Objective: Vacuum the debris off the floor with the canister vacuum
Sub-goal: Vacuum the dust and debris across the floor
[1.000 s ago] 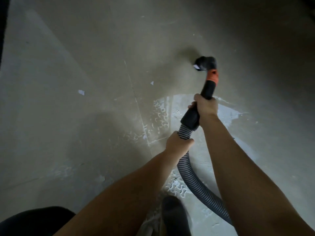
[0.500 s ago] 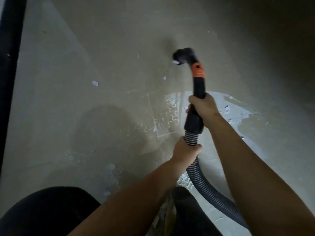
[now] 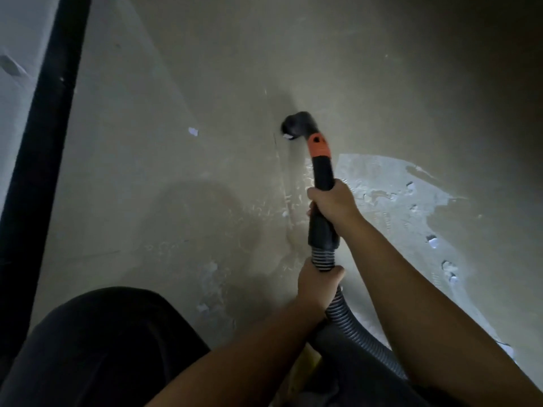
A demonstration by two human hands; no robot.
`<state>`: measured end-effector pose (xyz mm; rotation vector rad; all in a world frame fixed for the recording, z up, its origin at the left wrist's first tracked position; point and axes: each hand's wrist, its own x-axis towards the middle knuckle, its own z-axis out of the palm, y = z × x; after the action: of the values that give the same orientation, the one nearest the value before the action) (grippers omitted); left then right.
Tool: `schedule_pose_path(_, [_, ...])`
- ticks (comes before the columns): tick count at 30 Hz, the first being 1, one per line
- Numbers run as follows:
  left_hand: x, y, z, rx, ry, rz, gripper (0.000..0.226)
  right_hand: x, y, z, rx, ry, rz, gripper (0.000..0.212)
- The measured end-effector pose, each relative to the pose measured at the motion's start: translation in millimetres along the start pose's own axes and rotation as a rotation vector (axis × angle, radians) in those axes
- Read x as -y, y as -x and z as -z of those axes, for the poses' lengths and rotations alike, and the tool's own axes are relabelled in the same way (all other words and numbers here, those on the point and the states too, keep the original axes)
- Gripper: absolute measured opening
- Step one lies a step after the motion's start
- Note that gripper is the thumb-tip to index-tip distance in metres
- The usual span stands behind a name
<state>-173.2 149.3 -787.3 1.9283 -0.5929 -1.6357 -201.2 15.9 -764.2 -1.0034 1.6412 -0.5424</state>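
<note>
The vacuum's black handle tube (image 3: 322, 174) with an orange collar (image 3: 318, 146) points away from me over the grey floor. Its bent black nozzle (image 3: 296, 125) sits low over a small white scrap (image 3: 288, 137). My right hand (image 3: 332, 201) grips the tube in the middle. My left hand (image 3: 317, 284) holds the ribbed grey hose (image 3: 352, 330) just below the tube's end. Another white scrap (image 3: 193, 131) lies on the floor to the left of the nozzle. The canister is out of sight.
A black strip (image 3: 38, 136) runs along the left edge, with a pale surface beyond it. A light patch of floor (image 3: 390, 183) at the right holds several white chips (image 3: 432, 241). My dark-clothed knee (image 3: 97, 348) fills the lower left.
The nozzle has swung left across the floor and now sits over the small scrap that lay left of it. My view has shifted, showing more of the black strip.
</note>
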Motion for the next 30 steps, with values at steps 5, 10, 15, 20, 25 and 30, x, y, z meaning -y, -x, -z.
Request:
schedule_pose_path(5, [26,8,14,-0.074,0.074,0.045,0.011,-4,22,-39,0.233,0.177,0.063,0.031])
schedule_pose_path(10, [23,-1,28,-0.164,0.071,0.068,0.010,4,22,-65,0.298,0.223,0.118,0.029])
schedule_pose_path(15, [-16,-34,65,-0.180,0.028,0.128,0.015,29,-12,-80,0.052,-0.086,0.034,0.016])
schedule_pose_path(20, [-23,-28,106,-0.346,0.236,0.145,0.021,62,-9,-159,0.425,0.263,0.159,0.037])
schedule_pose_path(25, [-20,-16,91,-0.193,0.240,0.123,0.027,53,9,-153,0.568,0.521,0.257,0.044])
schedule_pose_path(30, [4,8,22,0.122,0.060,0.077,0.012,-1,14,-38,0.164,0.375,0.123,0.036])
